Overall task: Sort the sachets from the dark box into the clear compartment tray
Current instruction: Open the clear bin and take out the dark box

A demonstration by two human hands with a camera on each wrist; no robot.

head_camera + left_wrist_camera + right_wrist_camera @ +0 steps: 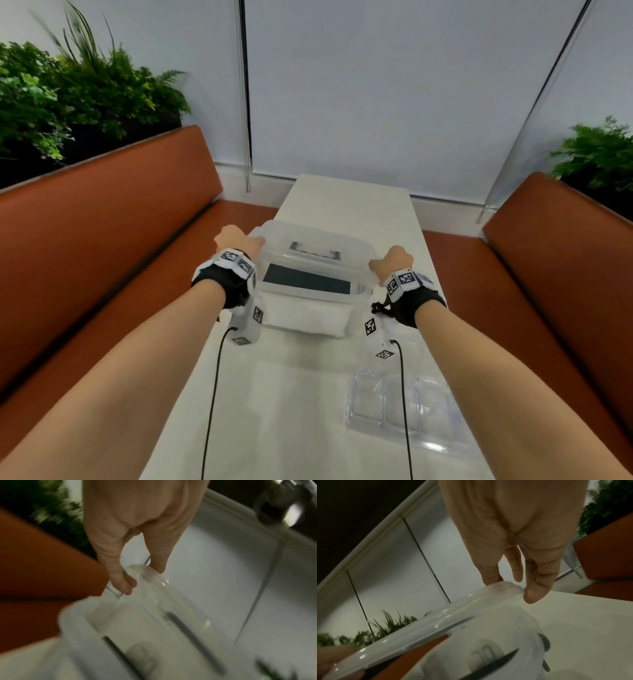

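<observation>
A clear storage bin (359,298) stands mid-table with a dark flat box (305,282) inside it, above something white. The bin's clear lid (308,245) is tilted up off the rim. My left hand (238,240) pinches the lid's left corner (150,577) between thumb and fingers (123,586). At the other end my right hand (392,262) pinches the right corner (503,588). The clear compartment tray (400,404) lies near the table's front right, below my right forearm. No sachets show.
The narrow white table (291,411) runs away from me to a wall with blinds. Orange benches flank it left (102,222) and right (565,274). Plants (68,85) sit behind both benches. Cables hang from both wrists over the table.
</observation>
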